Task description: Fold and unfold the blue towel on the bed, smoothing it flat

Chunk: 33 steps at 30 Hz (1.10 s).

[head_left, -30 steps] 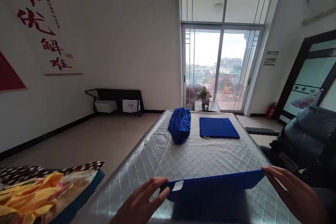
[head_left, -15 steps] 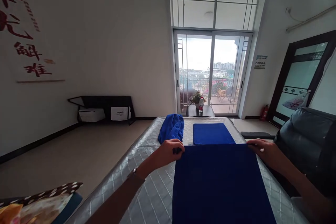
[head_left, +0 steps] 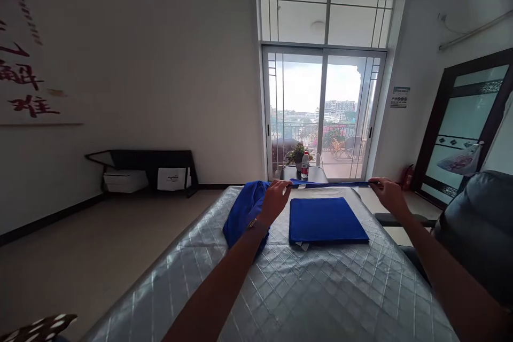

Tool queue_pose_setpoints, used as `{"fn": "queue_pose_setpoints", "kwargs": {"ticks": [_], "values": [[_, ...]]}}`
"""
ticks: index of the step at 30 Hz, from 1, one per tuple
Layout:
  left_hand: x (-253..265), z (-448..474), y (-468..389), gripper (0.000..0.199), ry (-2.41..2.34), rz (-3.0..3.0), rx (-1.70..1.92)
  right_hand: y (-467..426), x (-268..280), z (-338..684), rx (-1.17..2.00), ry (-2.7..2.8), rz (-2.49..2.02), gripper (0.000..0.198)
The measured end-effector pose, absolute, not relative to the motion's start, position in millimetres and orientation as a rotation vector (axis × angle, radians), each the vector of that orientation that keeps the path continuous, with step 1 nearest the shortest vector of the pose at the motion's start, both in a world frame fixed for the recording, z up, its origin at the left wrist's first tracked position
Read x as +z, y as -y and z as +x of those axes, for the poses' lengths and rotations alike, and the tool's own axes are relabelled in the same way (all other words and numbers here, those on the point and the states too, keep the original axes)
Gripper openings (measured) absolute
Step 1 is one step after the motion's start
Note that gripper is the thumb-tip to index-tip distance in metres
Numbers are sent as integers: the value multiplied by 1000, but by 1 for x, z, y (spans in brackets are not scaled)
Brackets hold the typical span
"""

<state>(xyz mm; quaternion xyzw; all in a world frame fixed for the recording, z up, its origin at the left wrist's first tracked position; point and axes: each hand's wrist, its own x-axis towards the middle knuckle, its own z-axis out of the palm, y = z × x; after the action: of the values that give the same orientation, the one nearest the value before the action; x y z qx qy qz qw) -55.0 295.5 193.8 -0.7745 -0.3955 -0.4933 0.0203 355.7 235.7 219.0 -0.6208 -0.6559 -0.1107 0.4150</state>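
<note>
Both arms reach toward the far end of the quilted mattress (head_left: pixel 304 288). The left hand (head_left: pixel 276 200) and right hand (head_left: pixel 385 192) each pinch one end of a folded blue cloth (head_left: pixel 332 184), held level above the folded blue towel (head_left: pixel 325 220). A crumpled blue cloth (head_left: pixel 242 211) lies just left of it.

A grey quilted surface (head_left: pixel 304 288) fills the lower middle. Beyond its far end stands a small table (head_left: pixel 316 173) with a potted plant (head_left: pixel 297 155) and a bottle (head_left: pixel 305 165) just beside it. Behind them is a sliding glass door (head_left: pixel 323 112) to a balcony. On the left wall hangs a scroll (head_left: pixel 20 64) with red characters, and below it a low black shelf (head_left: pixel 144 171) holds white boxes. A dark armchair (head_left: pixel 476 230) is at the right.
</note>
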Motion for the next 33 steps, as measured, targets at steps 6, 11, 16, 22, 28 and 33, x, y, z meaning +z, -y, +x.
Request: {"fn": "queue_pose_setpoints", "kwargs": {"ticks": [6,11,16,22,28,33], "values": [[47,-28,-284,26,1336,-2598,-1269,-242,52,355,-126,1572,-1662,24],[16,-28,-281,22,1567,-2641,-955,-243,-3,365,-141,1618,-1652,31],[26,-28,-278,17,1659,-2655,-772,-236,0,364,-146,1747,-1710,32],[31,-27,-273,15,1693,-2675,-660,-226,2,361,-291,1793,-1853,27],[37,-26,-277,23,1560,-2624,-783,-246,-3,345,-525,1855,-1789,40],[10,-26,-286,50,1343,-2775,-764,-260,-30,338,-419,1947,-1804,54]]}}
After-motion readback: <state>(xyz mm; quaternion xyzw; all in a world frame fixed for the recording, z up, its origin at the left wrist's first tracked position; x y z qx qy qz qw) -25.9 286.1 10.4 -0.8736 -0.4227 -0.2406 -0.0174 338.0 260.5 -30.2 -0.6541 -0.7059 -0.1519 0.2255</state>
